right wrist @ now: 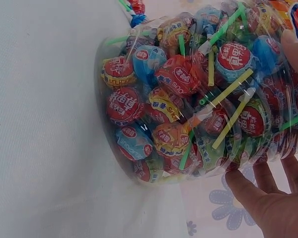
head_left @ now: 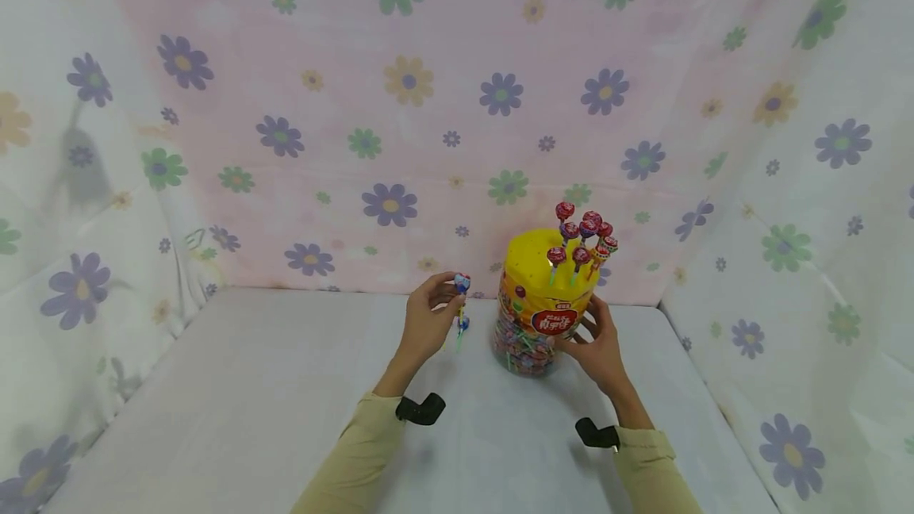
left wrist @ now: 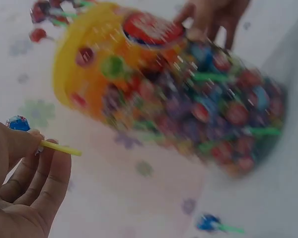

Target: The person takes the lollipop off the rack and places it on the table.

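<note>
My left hand (head_left: 427, 320) pinches a blue-wrapped lollipop (left wrist: 18, 123) by its yellow stick, just left of a big clear jar (head_left: 517, 343). Lollipops in many wrappers fill the jar. Its top is a yellow lid (head_left: 528, 248), from which several red-wrapped lollipops (head_left: 569, 231) stick up. On the jar's right side my right hand (head_left: 605, 351) holds it, the thumb in front and the fingers round the back. Another blue lollipop (left wrist: 208, 222) with a green stick lies on the table between the left hand and the jar.
The table (head_left: 286, 387) has a white cover. A flowered cloth (head_left: 428, 141) hangs behind it and along both sides, close behind the jar. Black wrist cameras (head_left: 421, 409) sit on both forearms.
</note>
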The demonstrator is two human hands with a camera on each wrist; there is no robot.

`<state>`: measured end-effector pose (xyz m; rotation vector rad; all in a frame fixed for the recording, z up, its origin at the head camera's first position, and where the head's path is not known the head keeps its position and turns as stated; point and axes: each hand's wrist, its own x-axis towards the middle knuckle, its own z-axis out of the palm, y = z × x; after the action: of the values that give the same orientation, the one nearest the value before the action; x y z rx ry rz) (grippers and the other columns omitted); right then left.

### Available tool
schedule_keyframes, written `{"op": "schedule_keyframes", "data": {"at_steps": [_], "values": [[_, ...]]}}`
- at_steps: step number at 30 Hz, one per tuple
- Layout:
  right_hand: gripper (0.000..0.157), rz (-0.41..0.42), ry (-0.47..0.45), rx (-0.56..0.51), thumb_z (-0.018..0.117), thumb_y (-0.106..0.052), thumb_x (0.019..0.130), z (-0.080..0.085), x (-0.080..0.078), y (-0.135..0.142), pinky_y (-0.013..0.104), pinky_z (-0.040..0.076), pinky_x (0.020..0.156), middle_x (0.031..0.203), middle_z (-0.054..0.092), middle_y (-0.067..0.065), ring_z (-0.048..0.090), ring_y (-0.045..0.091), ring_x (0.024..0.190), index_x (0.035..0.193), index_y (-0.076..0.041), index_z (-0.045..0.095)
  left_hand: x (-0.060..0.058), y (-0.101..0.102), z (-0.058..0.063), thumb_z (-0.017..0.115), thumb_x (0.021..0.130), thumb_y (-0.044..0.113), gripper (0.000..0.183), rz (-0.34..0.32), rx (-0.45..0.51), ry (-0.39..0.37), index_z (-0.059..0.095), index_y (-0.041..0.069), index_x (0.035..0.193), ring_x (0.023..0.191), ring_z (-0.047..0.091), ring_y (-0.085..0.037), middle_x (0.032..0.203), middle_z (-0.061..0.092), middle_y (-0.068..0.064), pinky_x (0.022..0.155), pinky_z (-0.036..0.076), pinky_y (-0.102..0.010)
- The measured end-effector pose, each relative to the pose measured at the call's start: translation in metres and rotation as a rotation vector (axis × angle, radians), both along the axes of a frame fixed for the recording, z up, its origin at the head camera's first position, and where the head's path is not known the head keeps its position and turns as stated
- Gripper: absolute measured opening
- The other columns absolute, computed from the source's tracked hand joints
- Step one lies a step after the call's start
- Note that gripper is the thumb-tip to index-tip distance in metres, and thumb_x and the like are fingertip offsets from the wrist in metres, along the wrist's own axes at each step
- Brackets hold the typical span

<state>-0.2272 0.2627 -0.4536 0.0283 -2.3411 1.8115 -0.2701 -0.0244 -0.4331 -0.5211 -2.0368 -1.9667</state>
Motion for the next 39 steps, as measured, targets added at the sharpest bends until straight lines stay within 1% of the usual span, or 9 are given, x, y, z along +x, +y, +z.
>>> {"op": "schedule_keyframes", "data": {"at_steps": [3, 8, 10, 15, 22, 25, 31, 35, 39], "values": [[0.093, -0.001, 0.008, 0.002, 0.079, -0.001, 0.086, -0.001, 0.000, 0.001, 0.064, 0.034, 0.114, 0.160, 0.031, 0.022, 0.033, 0.047, 0.146, 0.159, -0.010, 0.021, 0.001, -0.012, -0.016, 0.065, 0.093, -0.010, 0.037, 0.023, -0.047, -0.037, 0.060, -0.009, 0.129, 0.091, 0.069, -0.046, 0.104, 0.070, -0.030, 0.068, 0.058, -0.020], [0.093, 0.000, 0.011, 0.002, 0.080, -0.002, 0.086, -0.003, -0.001, 0.003, 0.064, 0.035, 0.114, 0.160, 0.031, 0.021, 0.034, 0.047, 0.146, 0.159, -0.011, 0.022, 0.011, -0.032, -0.024, 0.065, 0.092, -0.012, 0.035, 0.030, -0.098, -0.074, 0.059, -0.014, 0.127, 0.092, 0.069, -0.051, 0.102, 0.068, -0.034, 0.072, 0.063, -0.037], [0.093, 0.001, 0.012, 0.001, 0.080, -0.002, 0.086, -0.003, -0.001, 0.004, 0.064, 0.034, 0.114, 0.160, 0.031, 0.021, 0.034, 0.047, 0.146, 0.159, -0.010, 0.022, 0.006, -0.040, -0.038, 0.065, 0.092, -0.011, 0.036, 0.041, -0.102, -0.080, 0.059, -0.013, 0.127, 0.092, 0.069, -0.050, 0.103, 0.068, -0.034, 0.070, 0.063, -0.037], [0.094, -0.008, 0.008, 0.006, 0.080, -0.003, 0.086, -0.004, 0.000, 0.005, 0.064, 0.035, 0.114, 0.160, 0.031, 0.021, 0.034, 0.047, 0.146, 0.159, -0.011, 0.022, -0.013, -0.055, -0.075, 0.069, 0.091, -0.008, 0.038, 0.100, -0.136, -0.131, 0.062, -0.007, 0.128, 0.090, 0.073, -0.039, 0.104, 0.071, -0.027, 0.068, 0.063, -0.029], [0.093, -0.010, 0.010, 0.003, 0.079, -0.001, 0.086, -0.002, 0.000, 0.006, 0.064, 0.034, 0.114, 0.160, 0.031, 0.021, 0.033, 0.047, 0.146, 0.159, -0.010, 0.022, -0.026, -0.067, -0.088, 0.071, 0.090, -0.005, 0.037, 0.171, -0.214, -0.217, 0.063, -0.009, 0.126, 0.089, 0.075, -0.038, 0.100, 0.073, -0.027, 0.066, 0.063, -0.030], [0.093, -0.011, 0.002, -0.002, 0.079, -0.001, 0.086, -0.002, -0.001, 0.006, 0.064, 0.034, 0.114, 0.160, 0.031, 0.020, 0.033, 0.047, 0.146, 0.159, -0.011, 0.022, -0.034, -0.071, -0.094, 0.073, 0.089, -0.003, 0.034, 0.215, -0.291, -0.245, 0.066, -0.010, 0.121, 0.086, 0.075, -0.036, 0.097, 0.073, -0.026, 0.065, 0.063, -0.032], [0.093, -0.012, -0.004, -0.014, 0.080, -0.003, 0.086, -0.002, -0.001, 0.004, 0.064, 0.034, 0.115, 0.160, 0.032, 0.019, 0.034, 0.046, 0.145, 0.158, -0.012, 0.024, -0.052, -0.075, -0.103, 0.072, 0.085, -0.004, 0.027, 0.296, -0.450, -0.239, 0.068, -0.012, 0.111, 0.075, 0.073, -0.030, 0.088, 0.074, -0.023, 0.065, 0.061, -0.037], [0.092, -0.004, 0.007, -0.014, 0.081, -0.002, 0.085, -0.003, -0.003, 0.003, 0.064, 0.035, 0.114, 0.159, 0.032, 0.020, 0.035, 0.046, 0.145, 0.158, -0.011, 0.024, -0.061, -0.076, -0.105, 0.071, 0.084, -0.005, 0.027, 0.321, -0.516, -0.232, 0.068, -0.013, 0.110, 0.074, 0.070, -0.030, 0.085, 0.073, -0.022, 0.069, 0.059, -0.042], [0.094, -0.010, 0.002, -0.015, 0.081, -0.002, 0.085, -0.015, -0.011, 0.007, 0.064, 0.034, 0.114, 0.160, 0.032, 0.017, 0.034, 0.045, 0.146, 0.158, -0.014, 0.024, -0.062, -0.075, -0.101, 0.072, 0.086, -0.002, 0.028, 0.323, -0.576, -0.265, 0.067, -0.013, 0.111, 0.079, 0.068, -0.032, 0.086, 0.071, -0.021, 0.073, 0.057, -0.047]]}}
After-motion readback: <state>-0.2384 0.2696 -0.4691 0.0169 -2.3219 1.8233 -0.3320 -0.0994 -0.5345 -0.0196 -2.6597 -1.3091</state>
